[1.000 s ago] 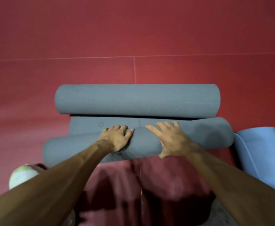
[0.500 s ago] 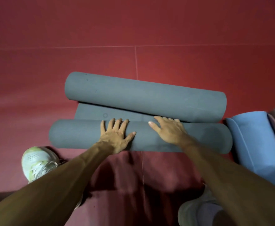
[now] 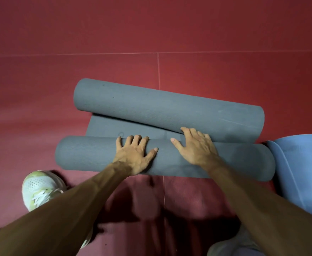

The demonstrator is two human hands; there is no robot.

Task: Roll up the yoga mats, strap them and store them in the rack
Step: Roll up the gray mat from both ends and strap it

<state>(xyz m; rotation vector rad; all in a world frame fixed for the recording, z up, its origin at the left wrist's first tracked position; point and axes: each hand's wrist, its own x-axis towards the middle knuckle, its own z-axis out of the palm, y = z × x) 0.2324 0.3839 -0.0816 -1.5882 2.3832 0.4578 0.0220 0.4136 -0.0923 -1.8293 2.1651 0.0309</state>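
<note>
A grey yoga mat lies on the red floor, rolled from both ends. Its near roll (image 3: 88,154) sits under both my palms. My left hand (image 3: 135,154) presses flat on its middle, fingers spread over the top. My right hand (image 3: 194,146) presses on it further right, fingertips reaching the seam with the far roll (image 3: 170,108). A short flat strip of mat (image 3: 110,126) shows between the two rolls at the left; at the right they touch.
A light blue mat (image 3: 303,172) lies on the floor at the right, against the near roll's end. My white shoe (image 3: 40,189) stands at lower left, another shoe (image 3: 231,246) at the bottom right. Red floor (image 3: 151,34) stretches beyond the rolls.
The near roll has rolled forward under my palms toward the far roll. The flat strip between them has shrunk. The far roll now lies angled, touching at the right.
</note>
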